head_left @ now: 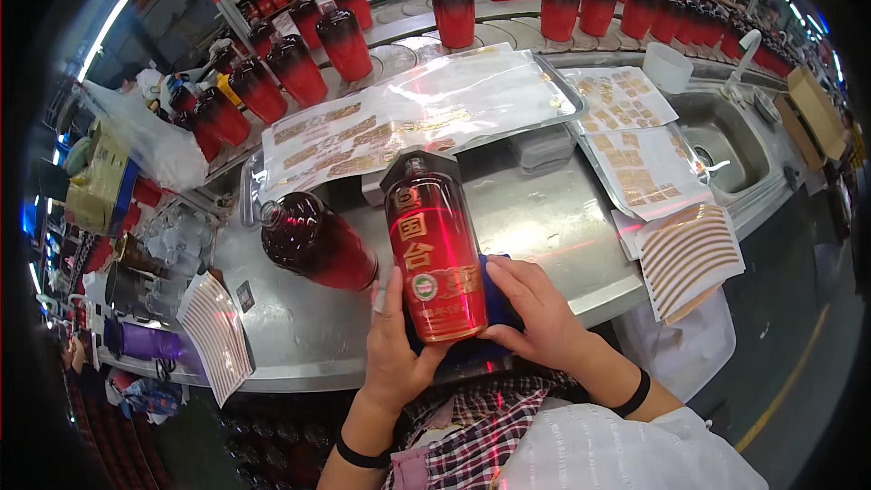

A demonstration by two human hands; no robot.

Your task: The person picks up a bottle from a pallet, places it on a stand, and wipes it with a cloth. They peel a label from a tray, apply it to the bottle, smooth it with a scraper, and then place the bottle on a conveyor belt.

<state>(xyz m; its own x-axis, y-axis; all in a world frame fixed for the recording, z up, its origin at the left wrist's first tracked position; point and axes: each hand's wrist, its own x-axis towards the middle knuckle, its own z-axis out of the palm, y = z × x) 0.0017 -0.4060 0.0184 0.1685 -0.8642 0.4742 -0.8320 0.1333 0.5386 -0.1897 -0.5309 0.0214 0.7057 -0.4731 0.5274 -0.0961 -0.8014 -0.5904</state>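
A red glass bottle (431, 249) with gold decoration leans back in front of me, its neck pointing away and its base toward me. My left hand (392, 345) is closed around the bottle's lower left side, a pale wrap on one finger. On the other side, my right hand (535, 313) curls over a blue cloth-like piece (496, 295) pressed against the bottle's lower right edge. More of that blue piece shows beneath the base. A dark angular support (396, 169) sits behind the neck. Left of my hands, a plain dark-red bottle (318, 240) lies tilted on the metal table.
Behind the metal table (562, 218), red-and-black bottles (454, 9) line a curved conveyor. A tray (581, 109) carries sheets of gold decals (336, 141). Striped gold sheets (691, 249) hang over the right edge, another striped sheet (216, 336) at left. A sink (726, 141) stands far right.
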